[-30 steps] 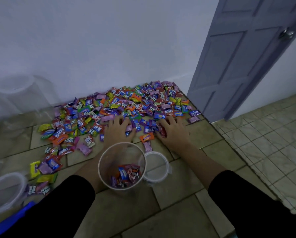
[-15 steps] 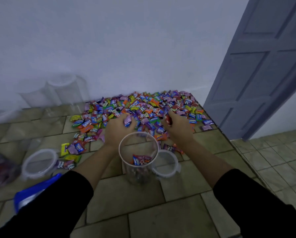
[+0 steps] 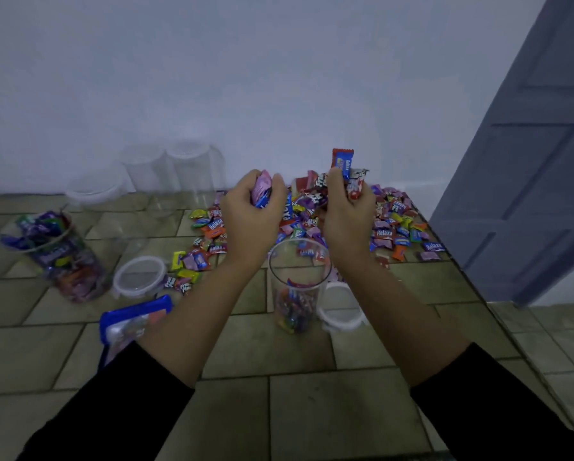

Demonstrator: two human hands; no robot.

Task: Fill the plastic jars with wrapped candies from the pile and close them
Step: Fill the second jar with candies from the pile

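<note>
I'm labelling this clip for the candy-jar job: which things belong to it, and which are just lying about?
Job: left hand and right hand, both gripping candies; open jar, partly filled; candy pile; lid beside it; second lid; empty jars by the wall; full jar at left.
Lying about: blue packet; grey door.

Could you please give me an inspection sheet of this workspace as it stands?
Surface: tiled floor, dim light.
Job's things: candy pile by the wall; open jar between the forearms, only a little filled; lid to its right; left jar nearly full, lidless; second lid beside it; empty jars against the wall.
Clutter: blue bag on the floor.
Hands: left hand and right hand each grip candies, raised near the open jar.
Cables: nothing seen.
Surroundings: white wall, grey door.
</note>
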